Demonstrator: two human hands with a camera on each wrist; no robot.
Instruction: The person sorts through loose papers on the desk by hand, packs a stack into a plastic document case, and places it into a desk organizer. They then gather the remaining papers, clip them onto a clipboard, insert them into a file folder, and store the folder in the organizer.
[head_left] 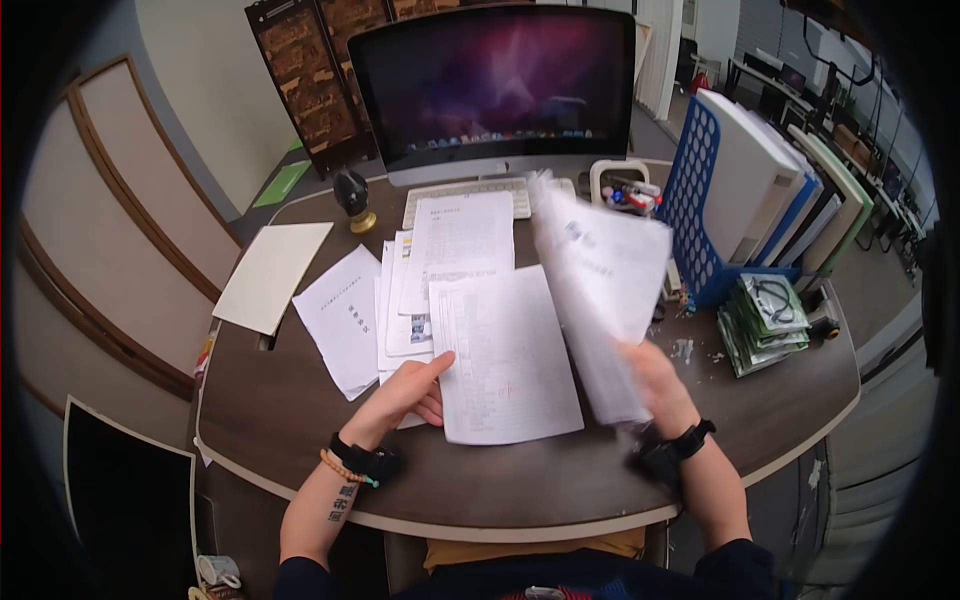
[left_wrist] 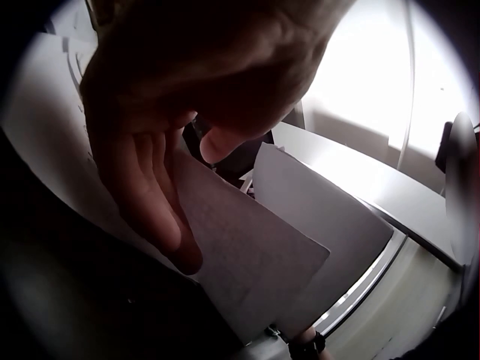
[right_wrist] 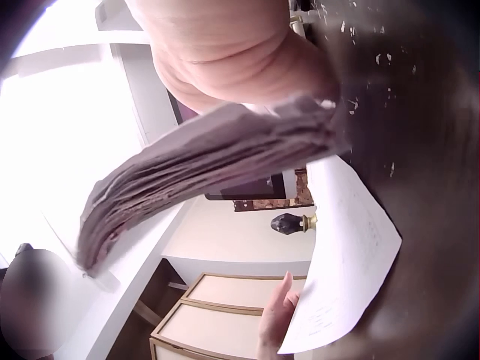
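My left hand pinches the left edge of a printed sheet, its thumb on the upper face and the fingers beneath. Red handwriting shows near the sheet's lower right. In the left wrist view the sheet passes between thumb and fingers. My right hand grips a thick paper stack by its lower right side, raised and blurred. The right wrist view shows the many layered edges of this stack. More printed papers lie overlapped behind the sheet, with another document to their left.
A white folder lies at the left desk edge. Behind the papers stand a keyboard, a monitor and a dark stamp. At right are a pen holder, a blue file rack, green-white packets and scraps.
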